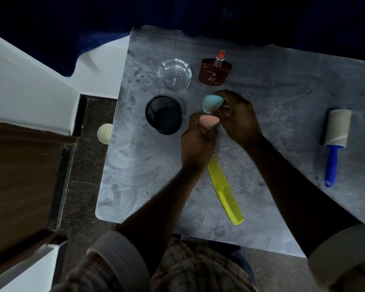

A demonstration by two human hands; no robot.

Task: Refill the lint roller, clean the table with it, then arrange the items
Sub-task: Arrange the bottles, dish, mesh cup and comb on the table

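My left hand [198, 142] is closed around a pink teardrop sponge [209, 121] near the middle of the grey table [282, 102]. Just beyond it my right hand [238, 116] grips a blue sponge [212, 103]. A black mesh cup [163, 114] stands directly left of both hands. The lint roller [335, 140], with a blue handle and a grey roll, lies at the right side of the table, away from both hands. A yellow comb [226, 192] lies below my left hand, its upper end hidden by that hand.
A clear glass ashtray [175, 75] and a red perfume bottle [215, 69] stand at the back of the table. A small pale round thing [104, 132] sits beside the table's left edge. White and brown furniture stands to the left, over a dark floor.
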